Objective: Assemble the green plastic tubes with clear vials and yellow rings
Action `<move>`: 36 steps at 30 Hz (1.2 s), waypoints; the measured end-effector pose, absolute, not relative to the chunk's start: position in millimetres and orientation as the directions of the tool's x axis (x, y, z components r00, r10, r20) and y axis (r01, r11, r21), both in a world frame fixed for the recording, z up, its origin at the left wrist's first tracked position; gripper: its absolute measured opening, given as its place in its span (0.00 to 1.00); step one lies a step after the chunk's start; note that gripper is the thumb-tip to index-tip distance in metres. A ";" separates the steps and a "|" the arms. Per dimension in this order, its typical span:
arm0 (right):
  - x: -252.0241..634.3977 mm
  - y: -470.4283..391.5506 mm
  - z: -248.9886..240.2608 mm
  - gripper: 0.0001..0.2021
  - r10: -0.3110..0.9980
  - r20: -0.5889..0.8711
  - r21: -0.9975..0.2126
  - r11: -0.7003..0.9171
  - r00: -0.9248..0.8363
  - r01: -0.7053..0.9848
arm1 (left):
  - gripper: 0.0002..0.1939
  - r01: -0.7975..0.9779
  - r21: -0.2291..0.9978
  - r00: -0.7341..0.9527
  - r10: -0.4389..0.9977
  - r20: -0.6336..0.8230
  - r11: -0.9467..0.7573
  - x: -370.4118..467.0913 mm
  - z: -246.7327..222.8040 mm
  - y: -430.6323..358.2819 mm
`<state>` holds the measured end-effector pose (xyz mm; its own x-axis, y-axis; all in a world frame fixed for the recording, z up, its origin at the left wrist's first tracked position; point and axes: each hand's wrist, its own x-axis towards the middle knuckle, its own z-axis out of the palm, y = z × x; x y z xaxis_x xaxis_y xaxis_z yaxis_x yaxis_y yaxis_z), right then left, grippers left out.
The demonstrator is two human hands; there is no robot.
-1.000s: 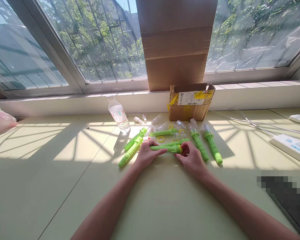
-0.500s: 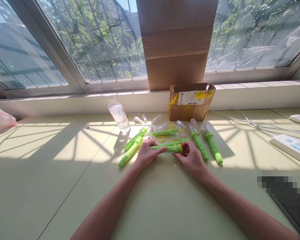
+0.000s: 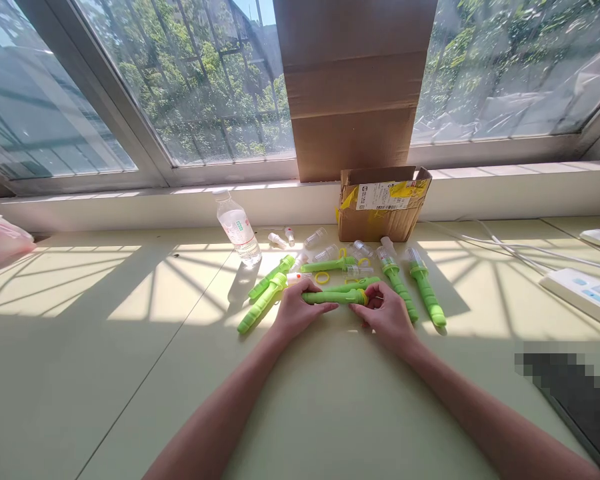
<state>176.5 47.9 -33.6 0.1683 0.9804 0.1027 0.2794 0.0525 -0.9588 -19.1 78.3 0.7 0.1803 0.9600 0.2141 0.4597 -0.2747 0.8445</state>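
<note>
A slim green plastic tube with a ribbed grip (image 3: 333,297) is held level just above the pale green tabletop (image 3: 130,373), lying crosswise between the two hands. Its left end is wrapped by the left hand (image 3: 294,312), whose fingers are closed around the shaft. Its right end, where a thin yellow ring (image 3: 365,297) sits, is pinched by the fingertips of the right hand (image 3: 387,315). The two hands are apart, each clamped on one end of the tube.

Just beyond the hands a second green tube (image 3: 353,285) lies touching or almost touching the held one. To the left of the left hand two more green tubes (image 3: 260,301) lie side by side at a slant. To the right of the right hand two green tubes with clear caps (image 3: 420,290) point away from the person. Beyond the fingers, loose clear plastic caps (image 3: 325,253) and a loose yellow ring (image 3: 321,277) are scattered. Farther out, a clear plastic water bottle (image 3: 237,230) stands beyond the left hand, and an open brown cardboard box (image 3: 380,207) rests against the window ledge beyond the right hand. A white power strip (image 3: 580,293) is seen well off to the right.
</note>
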 end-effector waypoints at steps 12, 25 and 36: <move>176.8 46.3 -31.9 0.17 0.984 0.134 -0.943 0.090 0.119 0.321 | 0.23 0.473 0.855 0.117 0.977 0.178 -0.213 -18.6 3.0 77.9; 175.5 44.9 -33.6 0.16 0.970 0.182 -0.939 0.122 0.162 0.322 | 0.24 0.474 0.872 0.125 0.989 0.073 -0.124 -17.9 6.6 77.8; 173.7 45.2 -31.9 0.18 0.984 0.062 -0.978 0.027 0.167 0.207 | 0.20 0.427 0.853 0.208 0.951 0.229 -0.299 -21.7 4.4 80.9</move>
